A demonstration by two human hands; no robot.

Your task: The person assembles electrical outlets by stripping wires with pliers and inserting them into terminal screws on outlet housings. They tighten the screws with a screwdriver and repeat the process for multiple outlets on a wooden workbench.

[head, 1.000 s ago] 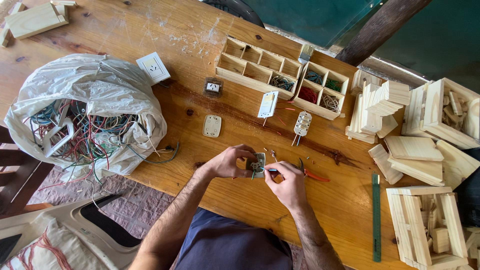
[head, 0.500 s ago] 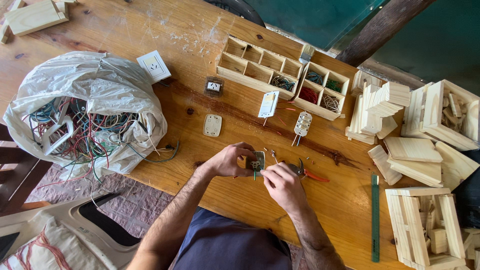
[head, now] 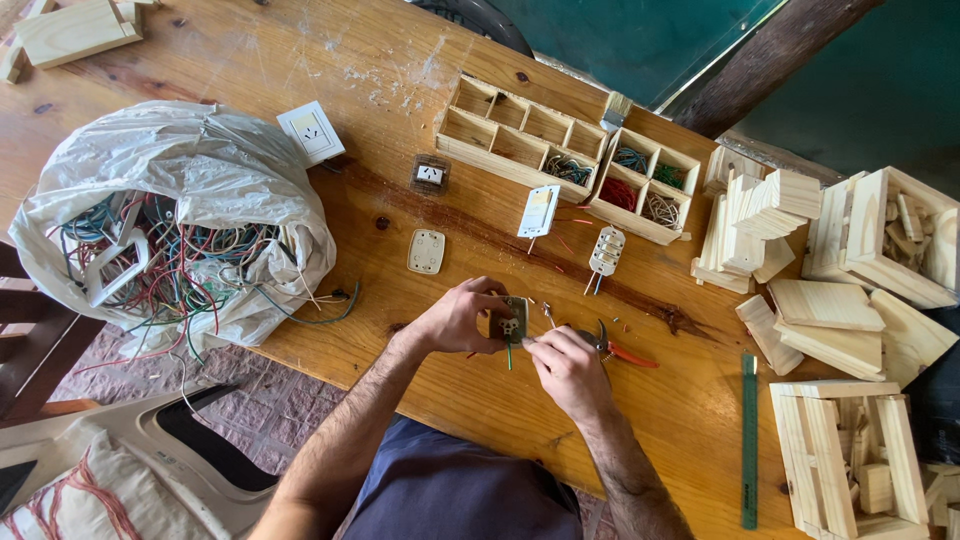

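- Wooden counter (head: 300, 50), brown and scratched, holds all the things.
- Left hand (head: 462, 318) is closed around a small grey switch part (head: 514, 322) and holds it just above the counter, near the front edge.
- Right hand (head: 566, 368) has its fingers pinched together on a thin tool whose tip touches the small grey switch part. The tool is too small to tell apart.
- Red-handled pliers (head: 620, 350) lie on the counter just beside the right hand.
- White plastic bag full of coloured wires (head: 170, 230) sits on the left side of the counter.
- Pale wooden tray with many little boxes (head: 560, 155) lies farther back, with red, green and blue wire bits in some boxes.
- Small white square switch plate (head: 426, 251) lies flat between the bag and the hands.
- White wall socket plate (head: 311, 132) lies near the top of the bag.
- Long green ruler (head: 750, 440) lies at the right, next to pale wooden frames (head: 850, 450).
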